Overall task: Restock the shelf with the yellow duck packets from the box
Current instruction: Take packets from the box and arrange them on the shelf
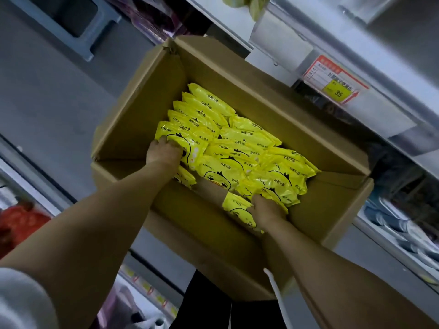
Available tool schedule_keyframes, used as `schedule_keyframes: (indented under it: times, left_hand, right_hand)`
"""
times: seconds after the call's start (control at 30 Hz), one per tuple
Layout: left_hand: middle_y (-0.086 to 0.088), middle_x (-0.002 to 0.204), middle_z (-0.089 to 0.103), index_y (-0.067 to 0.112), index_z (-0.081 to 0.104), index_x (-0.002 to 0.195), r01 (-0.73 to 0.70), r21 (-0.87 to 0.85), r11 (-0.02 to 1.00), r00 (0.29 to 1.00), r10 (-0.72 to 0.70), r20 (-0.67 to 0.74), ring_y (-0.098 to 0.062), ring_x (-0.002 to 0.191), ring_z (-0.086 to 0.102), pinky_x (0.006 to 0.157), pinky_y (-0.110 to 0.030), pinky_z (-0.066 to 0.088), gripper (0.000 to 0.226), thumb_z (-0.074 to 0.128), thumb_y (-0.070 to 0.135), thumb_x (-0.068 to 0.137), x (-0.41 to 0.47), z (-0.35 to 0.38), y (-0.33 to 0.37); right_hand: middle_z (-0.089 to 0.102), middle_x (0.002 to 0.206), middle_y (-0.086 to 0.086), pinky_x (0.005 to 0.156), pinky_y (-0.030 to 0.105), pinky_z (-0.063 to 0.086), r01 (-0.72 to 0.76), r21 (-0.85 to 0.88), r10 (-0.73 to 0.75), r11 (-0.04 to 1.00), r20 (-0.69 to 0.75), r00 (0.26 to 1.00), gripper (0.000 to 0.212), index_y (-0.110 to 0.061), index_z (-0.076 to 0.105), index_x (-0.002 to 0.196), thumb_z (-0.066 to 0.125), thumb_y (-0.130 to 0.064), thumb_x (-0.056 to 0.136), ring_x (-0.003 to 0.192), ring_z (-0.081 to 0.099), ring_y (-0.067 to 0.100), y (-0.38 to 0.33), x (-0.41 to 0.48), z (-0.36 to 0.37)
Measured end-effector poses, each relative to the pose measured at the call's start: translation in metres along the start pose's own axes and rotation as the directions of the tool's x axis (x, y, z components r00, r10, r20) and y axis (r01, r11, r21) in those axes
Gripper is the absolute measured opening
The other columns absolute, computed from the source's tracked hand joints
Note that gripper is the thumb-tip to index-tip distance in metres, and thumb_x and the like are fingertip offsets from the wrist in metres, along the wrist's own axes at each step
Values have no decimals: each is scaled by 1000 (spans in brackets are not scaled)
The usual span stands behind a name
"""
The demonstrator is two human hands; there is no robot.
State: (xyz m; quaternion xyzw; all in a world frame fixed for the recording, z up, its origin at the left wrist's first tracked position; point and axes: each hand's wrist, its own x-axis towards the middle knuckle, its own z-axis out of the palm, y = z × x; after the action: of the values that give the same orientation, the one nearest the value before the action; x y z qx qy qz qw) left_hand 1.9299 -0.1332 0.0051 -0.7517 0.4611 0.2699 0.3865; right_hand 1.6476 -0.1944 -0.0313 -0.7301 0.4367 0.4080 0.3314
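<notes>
An open cardboard box [133, 119] sits below me, filled with several yellow duck packets [237, 143] standing in rows. My left hand [164, 151] reaches into the left side of the box, its fingers curled over the edge of a yellow packet [190, 144] in the front row. My right hand [267, 211] is at the near right of the box, gripping a yellow packet [237, 205] that pokes out to its left. Both forearms stretch down into the box.
A white shelf [392, 96] runs along the right, with a red and yellow price tag [337, 79] reading 35 on its edge. Blue packaged goods [399, 224] lie on a lower shelf at right. A grey stool [78, 27] stands on the floor at upper left.
</notes>
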Motion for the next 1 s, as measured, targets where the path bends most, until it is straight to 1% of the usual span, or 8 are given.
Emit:
schedule_keyframes:
  times: [0.1,0.2,0.4,0.5,0.67,0.73,0.83,1.0]
  left_hand:
    - [-7,138,46,19,55,128,-17,11,1000,1000,17,6,-30,133,35,108,-44,33,38,59,29,92,0,3,2]
    - [-6,127,53,20,60,120,-101,-241,965,995,103,-5,-28,124,46,102,-42,41,29,60,31,93,-7,0,-1]
    - [0,75,51,17,47,80,-288,-672,682,953,273,-131,-25,81,52,62,-29,35,23,62,28,93,-38,-23,-13]
    - [-5,88,56,11,52,91,-310,-769,559,935,328,-138,-20,88,50,73,-30,38,17,59,26,95,-64,-47,-17]
    - [-4,101,69,19,64,95,-125,-985,121,909,411,-65,-21,98,65,91,-37,51,8,58,14,96,-111,-78,-20]
    - [-11,115,69,18,67,104,-132,-988,78,896,435,-85,-29,110,64,99,-47,48,13,59,14,95,-125,-90,-20]
    - [-11,114,68,18,64,107,-150,-988,27,891,437,-123,-31,107,64,89,-40,53,15,53,16,98,-150,-109,-17]
    - [-18,128,62,8,56,130,-125,-985,-117,864,475,-165,-34,112,62,98,-46,47,33,47,17,100,-190,-134,-3]
  right_hand:
    - [64,111,18,65,35,39,26,67,-25,997,-19,1000,28,-15,42,124,40,-37,105,102,60,39,1,-3,2]
    - [65,105,19,61,35,39,69,112,-61,991,-75,995,24,-17,41,123,36,-34,107,94,61,38,-3,-13,-3]
    - [63,125,14,87,38,48,75,338,-30,938,-137,990,47,-13,51,134,55,-44,98,116,57,36,3,-49,-29]
    - [55,140,12,102,36,43,63,445,-11,893,-119,993,79,-9,51,140,74,-55,80,129,50,30,4,-76,-47]
    - [52,144,11,104,33,40,64,447,2,892,-146,989,89,-4,46,142,84,-45,73,133,47,28,-1,-119,-70]
    - [50,146,12,105,34,40,19,447,57,894,-156,986,89,-4,45,143,85,-42,73,134,46,30,0,-133,-75]
    - [53,140,8,104,38,45,-27,564,119,826,-128,985,89,-8,47,141,88,-42,69,129,51,30,6,-153,-81]
    - [63,119,7,92,36,52,4,789,178,615,-143,974,79,-5,55,123,91,-37,61,107,61,22,29,-182,-84]
